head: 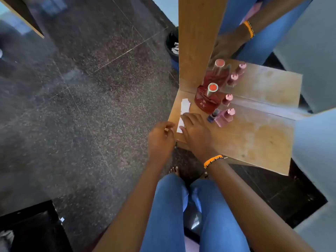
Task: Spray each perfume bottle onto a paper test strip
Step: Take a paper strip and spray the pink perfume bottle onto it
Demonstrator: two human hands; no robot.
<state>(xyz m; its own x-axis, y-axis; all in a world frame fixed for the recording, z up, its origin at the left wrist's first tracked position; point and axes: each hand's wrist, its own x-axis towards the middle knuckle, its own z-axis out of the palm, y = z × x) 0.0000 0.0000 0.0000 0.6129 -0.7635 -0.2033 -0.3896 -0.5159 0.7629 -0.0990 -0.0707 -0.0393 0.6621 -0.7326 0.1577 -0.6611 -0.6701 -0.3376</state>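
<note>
White paper test strips [185, 107] lie at the left end of a wooden shelf [254, 139]. My right hand [195, 132] rests flat on the near end of the strips, fingers spread. My left hand [161, 138] hovers just off the shelf's left edge, fingers curled, pinching something small that I cannot make out. A big red perfume bottle [206, 100] with a silver, red-topped cap stands against the mirror. Beside it stand a pink bottle [224, 116], a second pink-capped bottle [227, 100] and a small dark blue bottle [212, 116].
A mirror [263, 51] behind the shelf repeats the bottles and my arm. A wooden upright [196, 42] borders it on the left. A dark bin [171, 45] stands on the speckled floor. My knees in blue jeans are below the shelf.
</note>
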